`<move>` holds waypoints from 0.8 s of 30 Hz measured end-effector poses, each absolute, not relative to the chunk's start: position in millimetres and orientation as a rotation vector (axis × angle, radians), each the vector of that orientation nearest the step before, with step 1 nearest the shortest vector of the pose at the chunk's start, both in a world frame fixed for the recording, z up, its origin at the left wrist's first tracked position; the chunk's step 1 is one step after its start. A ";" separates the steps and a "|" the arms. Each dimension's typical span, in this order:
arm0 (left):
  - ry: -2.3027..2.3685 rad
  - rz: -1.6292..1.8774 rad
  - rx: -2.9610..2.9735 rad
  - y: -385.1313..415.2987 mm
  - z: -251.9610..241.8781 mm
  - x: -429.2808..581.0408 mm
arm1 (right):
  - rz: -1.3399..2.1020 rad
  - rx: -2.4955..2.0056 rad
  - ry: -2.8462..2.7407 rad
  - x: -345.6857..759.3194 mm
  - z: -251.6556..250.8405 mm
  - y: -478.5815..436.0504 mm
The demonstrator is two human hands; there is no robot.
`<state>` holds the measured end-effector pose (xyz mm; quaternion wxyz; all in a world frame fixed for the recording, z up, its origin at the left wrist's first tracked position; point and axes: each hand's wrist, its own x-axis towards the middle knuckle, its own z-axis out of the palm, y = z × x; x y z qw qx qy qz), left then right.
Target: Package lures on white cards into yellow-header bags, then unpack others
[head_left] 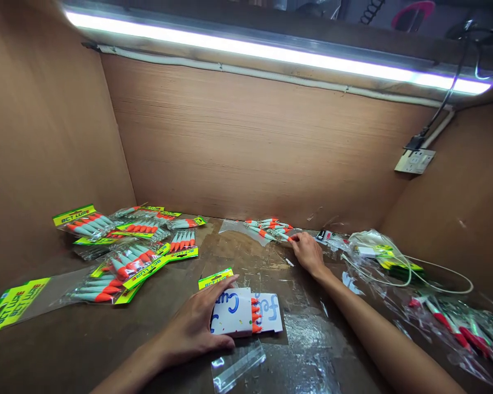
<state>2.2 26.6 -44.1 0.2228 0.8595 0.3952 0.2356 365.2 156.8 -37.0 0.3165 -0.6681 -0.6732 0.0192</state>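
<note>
My left hand (197, 320) is wrapped round a folded white card sleeve (234, 313) with blue handwriting, close to the front of the table. Orange lure tips (256, 316) stick out of the sleeve's right end, over another written white card (270, 313). Behind that hand lies a yellow-green header card (216, 278). Farther back, my right hand (308, 251) pinches the orange end of a white-and-orange fishing lure (282, 236) at the edge of a small loose pile of lures (267, 224). The pile rests partly on a clear plastic sheet (234, 229).
Packed lures (135, 260) with yellow-green headers are heaped at left, beside an empty header bag (20, 303). At right lie a white cord (443, 262), plastic bags (370, 241) and red-and-silver wrapped lures (456, 328). A clear plastic strip (238, 366) lies in front. Wooden walls (263, 148) enclose the table.
</note>
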 end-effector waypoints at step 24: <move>1.155 0.764 2.324 29.3 -42.2 3.4 | 0.707 -1.356 -2.529 333.7 49.7 88.1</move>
